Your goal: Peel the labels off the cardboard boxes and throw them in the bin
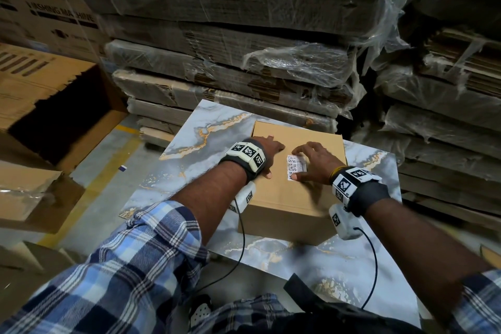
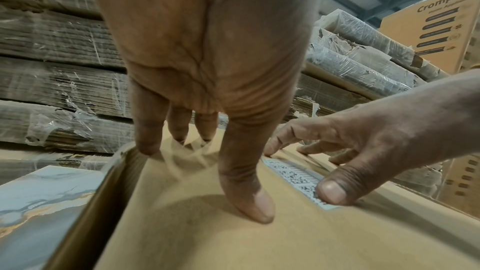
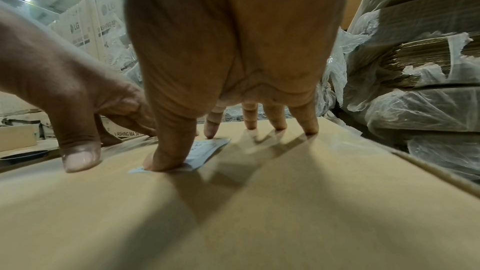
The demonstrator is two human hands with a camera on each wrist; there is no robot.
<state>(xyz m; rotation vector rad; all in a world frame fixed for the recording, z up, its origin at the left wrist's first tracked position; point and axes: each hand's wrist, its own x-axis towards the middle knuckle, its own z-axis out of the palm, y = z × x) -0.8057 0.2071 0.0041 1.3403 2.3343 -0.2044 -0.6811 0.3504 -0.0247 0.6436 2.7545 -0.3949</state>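
Observation:
A brown cardboard box (image 1: 284,198) stands shut on a marble-patterned table (image 1: 189,179). A white barcode label (image 1: 294,167) is stuck on its top, lying flat. My left hand (image 1: 272,160) rests on the box top just left of the label, fingers straight and thumb (image 2: 249,202) pressed down. My right hand (image 1: 303,164) arches over the label with spread fingertips touching the cardboard. Its thumb (image 3: 166,157) presses on the near corner of the label (image 3: 205,149). In the left wrist view the label (image 2: 293,174) shows no lifted edge.
A large open cardboard box (image 1: 54,106) stands on the floor at the left. Plastic-wrapped stacks of flattened cardboard (image 1: 230,62) rise right behind the table, and more stacks (image 1: 447,116) stand at its right. A yellow floor line (image 1: 108,165) runs left of the table.

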